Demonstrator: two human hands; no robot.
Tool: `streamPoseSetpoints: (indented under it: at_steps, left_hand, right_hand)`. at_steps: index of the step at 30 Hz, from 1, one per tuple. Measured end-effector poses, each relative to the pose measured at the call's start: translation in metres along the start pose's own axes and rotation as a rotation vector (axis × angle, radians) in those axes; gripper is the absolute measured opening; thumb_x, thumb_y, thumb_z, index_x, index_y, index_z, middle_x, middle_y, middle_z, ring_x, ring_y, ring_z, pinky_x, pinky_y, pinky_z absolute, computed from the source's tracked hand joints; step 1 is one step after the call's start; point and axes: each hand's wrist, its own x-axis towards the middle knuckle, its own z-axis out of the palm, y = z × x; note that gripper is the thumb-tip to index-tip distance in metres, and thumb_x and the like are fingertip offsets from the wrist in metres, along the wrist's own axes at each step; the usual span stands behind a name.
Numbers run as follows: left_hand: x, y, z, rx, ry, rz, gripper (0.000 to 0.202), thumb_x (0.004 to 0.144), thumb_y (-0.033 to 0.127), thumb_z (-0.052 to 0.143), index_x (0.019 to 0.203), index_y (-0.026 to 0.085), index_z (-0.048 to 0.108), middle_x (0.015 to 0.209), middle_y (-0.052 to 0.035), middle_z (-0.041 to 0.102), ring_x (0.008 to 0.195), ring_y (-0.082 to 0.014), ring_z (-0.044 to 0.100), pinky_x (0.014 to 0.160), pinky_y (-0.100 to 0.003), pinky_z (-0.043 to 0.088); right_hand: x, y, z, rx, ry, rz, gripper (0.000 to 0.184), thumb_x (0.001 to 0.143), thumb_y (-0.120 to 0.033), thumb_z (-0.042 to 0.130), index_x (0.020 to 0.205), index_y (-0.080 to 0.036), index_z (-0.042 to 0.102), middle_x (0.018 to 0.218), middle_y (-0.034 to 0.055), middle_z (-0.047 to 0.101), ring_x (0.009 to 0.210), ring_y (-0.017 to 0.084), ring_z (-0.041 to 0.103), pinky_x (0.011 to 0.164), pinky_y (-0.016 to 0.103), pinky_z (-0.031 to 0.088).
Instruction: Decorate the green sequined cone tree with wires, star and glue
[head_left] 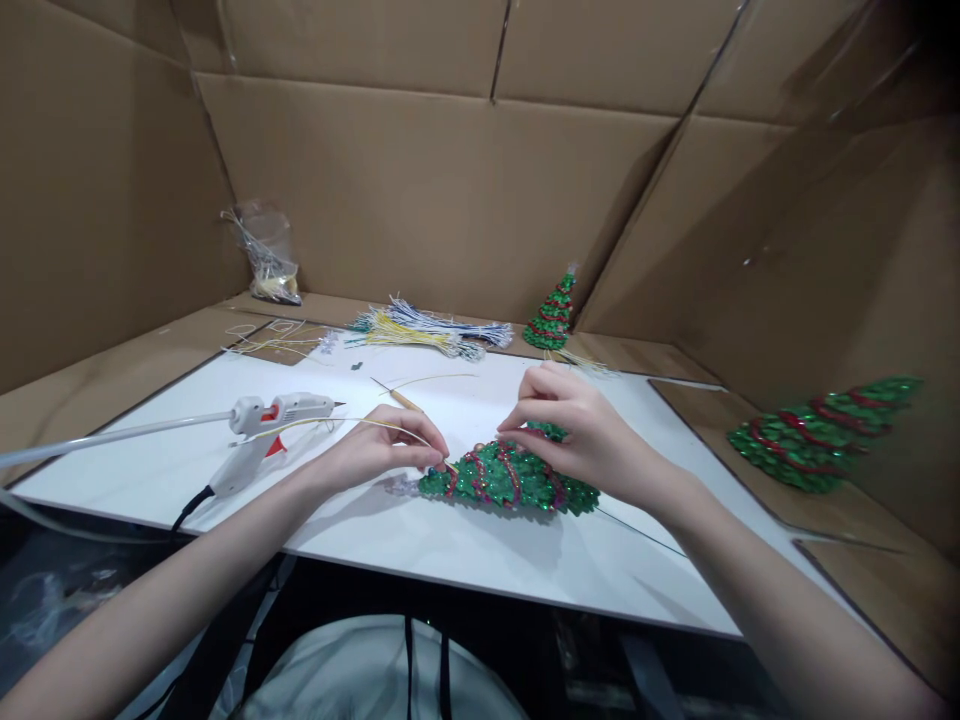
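A small glittery green Christmas tree (525,482) with red garland lies on its side on the white board, its tip toward the left. My left hand (382,445) is at the tip end, thumb and fingers pinched on a thin pale yellow wire (337,422) that trails back to the left over the hand. Over the upper side of the tree is my right hand (559,415), its thumb and fingertips pinched together close to the garland. What those fingertips hold, if anything, is too small to make out.
Left lies a white glue gun (259,440) with a cord. A wooden-handled awl (405,400) rests behind my left hand. Wire bundles (427,330) and a plastic bag (266,260) are at the back. Another tree (553,312) stands behind; a third (817,435) is right. Cardboard walls (442,190) surround the board (480,555).
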Motion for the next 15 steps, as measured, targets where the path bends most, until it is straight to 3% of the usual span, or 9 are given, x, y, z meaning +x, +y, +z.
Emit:
streamPoseSetpoints:
  at_steps: [8,15]
  left_hand:
    - [0.000,0.002,0.001,0.011,0.020,-0.022,0.012,0.075,0.023,0.069,0.079,0.012,0.069,0.079,-0.0057,0.070,0.076,-0.0152,0.063,0.069,-0.023,0.046]
    - [0.001,-0.001,-0.001,0.013,0.011,0.002,0.012,0.076,0.024,0.068,0.079,0.013,0.068,0.078,-0.0051,0.070,0.075,-0.0141,0.063,0.067,-0.022,0.046]
  right_hand:
    - [-0.005,0.008,-0.017,0.009,0.201,0.099,0.010,0.081,-0.019,0.064,0.073,-0.019,0.069,0.070,0.0022,0.047,0.068,0.016,0.046,0.060,0.031,0.038]
    - [-0.017,0.039,-0.029,0.039,0.375,0.315,0.008,0.078,-0.027,0.069,0.072,-0.021,0.070,0.069,0.0009,0.047,0.064,0.015,0.046,0.056,0.030,0.036]
